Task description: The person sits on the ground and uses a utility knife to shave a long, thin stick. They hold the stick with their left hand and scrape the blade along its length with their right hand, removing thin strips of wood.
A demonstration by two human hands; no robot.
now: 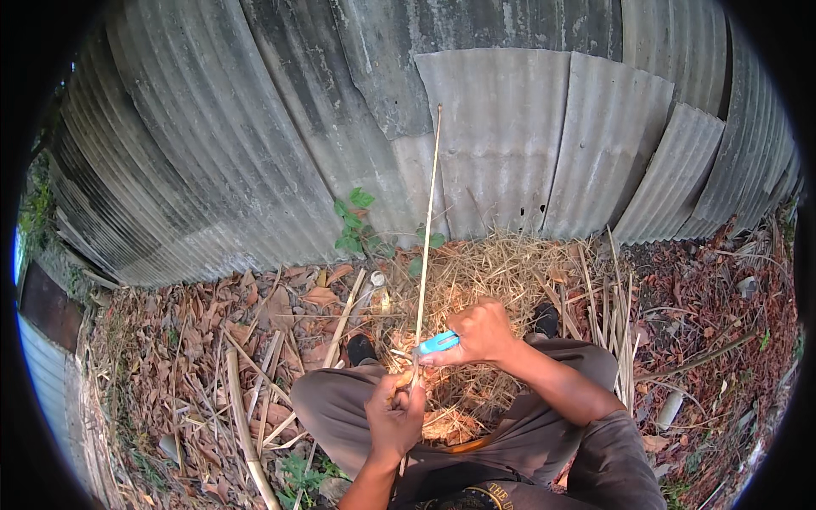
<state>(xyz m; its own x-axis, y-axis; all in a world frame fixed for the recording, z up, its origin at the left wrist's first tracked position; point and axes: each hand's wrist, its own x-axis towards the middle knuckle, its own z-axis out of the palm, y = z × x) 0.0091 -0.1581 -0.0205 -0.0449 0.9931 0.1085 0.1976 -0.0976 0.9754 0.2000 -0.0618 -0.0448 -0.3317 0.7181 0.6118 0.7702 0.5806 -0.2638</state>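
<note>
Mid-frame on my feed: left hand point(395, 418) pinched a bamboo strip point(428, 204), right hand point(486, 333) fisted round a blue-handled knife point(439, 342); shaving seemed unfinished.

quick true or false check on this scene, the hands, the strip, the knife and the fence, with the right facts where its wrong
1. The left hand holds a long pale strip. True.
2. The right hand holds a blue utility knife. True.
3. The knife is well away from the strip. False: its front end is at the strip, close to the left hand.
4. A green plant stands at the foot of the fence. True.
5. The fence is made of bricks. False: it is made of corrugated sheets.
6. The strip lies flat on the ground. False: it is held in the left hand.
</note>
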